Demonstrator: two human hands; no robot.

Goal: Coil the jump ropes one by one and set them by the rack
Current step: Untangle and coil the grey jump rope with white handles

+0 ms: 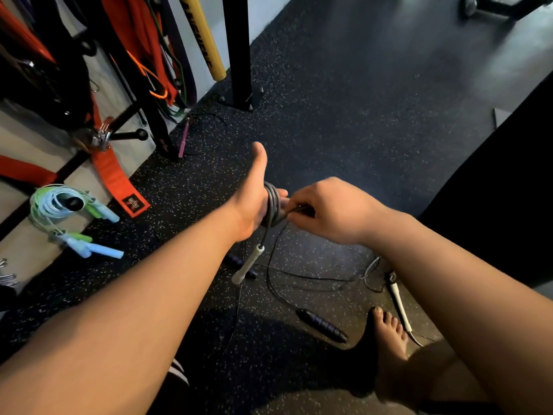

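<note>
Grey jump rope [272, 202]: several turns wound round the left hand [254, 205], mid-scene over the speckled floor [344, 130]. Its fingers lie straight through the loops, thumb up, so the hand works as a spool and grips nothing. The right hand [332, 211], just right of the coil, pinches the running cord between thumb and fingers. One white handle [250, 263] hangs below the left hand. The second white handle [399, 304] lies on the floor near right, beside a bare foot [389, 333], with slack cord between.

Step in hand, by my reading: winding, roughly half done.
- Lay each turn flat beside the last, with even tension.
- Feed the slack clear of the black-handled rope [321, 324], whose thin cord crosses it on the floor. A snag looks likely there.
- Leave enough tail to tuck the far handle.

Two coiled ropes, pale blue and green [59, 205], sit at far left by the rack [239, 49]. A pink handle [183, 139] lies loose near its base.

Writing: the orange strap [119, 178] carries a small black label, letters too small to read surely. The yellow tube [206, 37] shows black lettering, illegible.
</note>
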